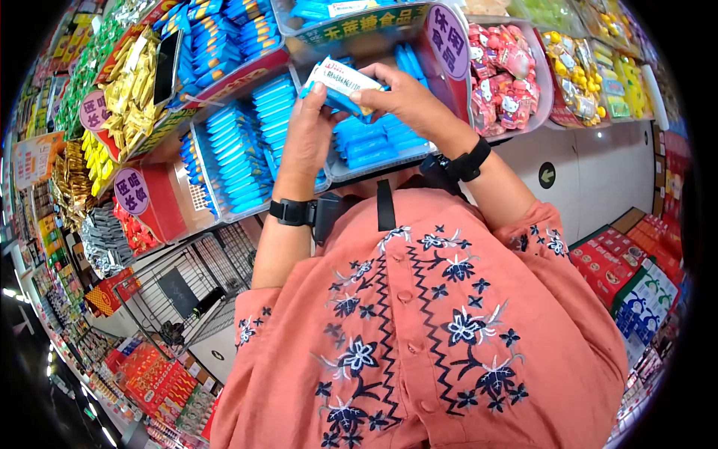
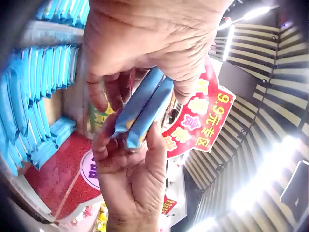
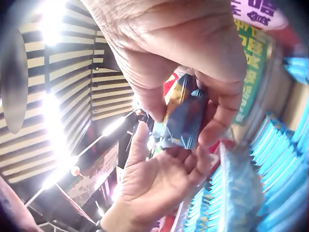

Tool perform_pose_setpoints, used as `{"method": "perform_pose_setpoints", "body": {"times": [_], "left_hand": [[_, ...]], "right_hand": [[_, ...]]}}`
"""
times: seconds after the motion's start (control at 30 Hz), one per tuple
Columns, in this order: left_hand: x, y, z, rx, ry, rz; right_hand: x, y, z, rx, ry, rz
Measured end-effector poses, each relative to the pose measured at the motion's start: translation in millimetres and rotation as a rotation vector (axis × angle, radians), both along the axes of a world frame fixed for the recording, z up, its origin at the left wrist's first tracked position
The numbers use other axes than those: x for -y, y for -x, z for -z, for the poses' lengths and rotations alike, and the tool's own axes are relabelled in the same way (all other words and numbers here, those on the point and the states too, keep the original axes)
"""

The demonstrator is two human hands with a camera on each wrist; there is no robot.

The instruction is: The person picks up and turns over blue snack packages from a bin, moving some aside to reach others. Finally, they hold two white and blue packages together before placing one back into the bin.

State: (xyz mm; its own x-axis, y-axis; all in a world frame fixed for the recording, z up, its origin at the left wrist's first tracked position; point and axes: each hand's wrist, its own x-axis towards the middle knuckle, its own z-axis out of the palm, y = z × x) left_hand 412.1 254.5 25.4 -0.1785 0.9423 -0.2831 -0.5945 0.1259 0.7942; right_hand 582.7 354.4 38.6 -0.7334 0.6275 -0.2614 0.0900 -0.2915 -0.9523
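Two blue-and-white snack packets (image 1: pixel 345 81) lie side by side between my hands, held up over the display bins, with printed lettering facing up in the head view. My left hand (image 1: pixel 307 127) grips one end, thumb on top. At the other end my right hand (image 1: pixel 411 99) pinches them between thumb and fingers. In the left wrist view the two blue packets (image 2: pixel 145 108) show edge-on, between the left hand (image 2: pixel 154 43) above and the right hand (image 2: pixel 133 179) below. The right wrist view shows a crimped packet end (image 3: pixel 186 113) with a yellowish picture.
Bins of upright blue packets (image 1: pixel 238 161) stand just below my hands, with more blue packets (image 1: pixel 366 142) to the right. Pink packaged sweets (image 1: pixel 505 75) fill a bin at the right, gold-wrapped ones (image 1: pixel 134 86) at the left. A wire shopping cart (image 1: pixel 187 280) stands at my left.
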Motion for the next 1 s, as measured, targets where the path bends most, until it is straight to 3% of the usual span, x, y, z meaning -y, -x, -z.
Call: {"method": "perform_pose_setpoints", "body": {"times": [0.2,0.3,0.43,0.57,0.7,0.83,0.93,1.0], "left_hand": [[-9,5,4,-0.363,0.144,0.026],[-17,10,9,-0.665,0.157,0.358],[-25,9,13,-0.977,0.170,0.487],[-24,5,35,-1.146,0.145,0.479],[-22,-7,40,-1.553,0.015,0.455],[-21,-8,49,-1.769,-0.044,0.452],[-9,-8,68,-1.951,-0.040,0.568],[-2,-9,75,-1.941,-0.010,0.603]], "right_hand": [[-9,-25,22,0.152,-0.064,-0.089],[-13,-29,37,0.146,-0.195,-0.092],[-19,-34,54,0.211,-0.460,-0.110],[-26,-38,82,0.233,-0.594,-0.120],[-21,-31,98,0.184,-0.876,-0.081],[-13,-26,109,0.187,-0.890,-0.116],[-8,-29,126,0.252,-0.859,-0.115],[-5,-37,134,0.345,-0.778,-0.141]]}}
